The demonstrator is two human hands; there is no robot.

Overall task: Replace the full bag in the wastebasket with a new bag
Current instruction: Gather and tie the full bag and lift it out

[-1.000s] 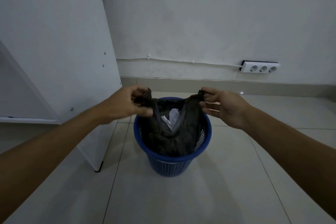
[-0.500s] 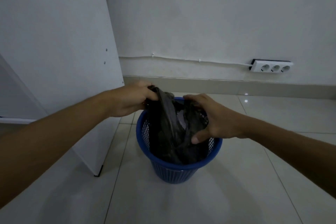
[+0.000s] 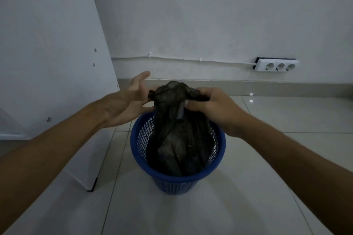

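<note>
The dark bag [image 3: 177, 131] sits inside the blue mesh wastebasket [image 3: 177, 179], its lower part filling the basket while its gathered top rises above the rim into a bunched peak between the two hands. The right hand [image 3: 214, 108] is clenched around the bag's right-side twist, fingers curled over the plastic, thumb pressed toward the neck. The left hand [image 3: 128, 101] lies at the bag's left edge with palm up and fingers spread; a small tail of plastic touches it, though whether any finger actually pinches it is hard to tell in the dim light. The wastebasket stands on the pale tiled floor [image 3: 267, 187], just beside a white cabinet panel [image 3: 51, 53]. On the wall behind, a three-socket power strip [image 3: 277, 65] sits well to the right
</note>
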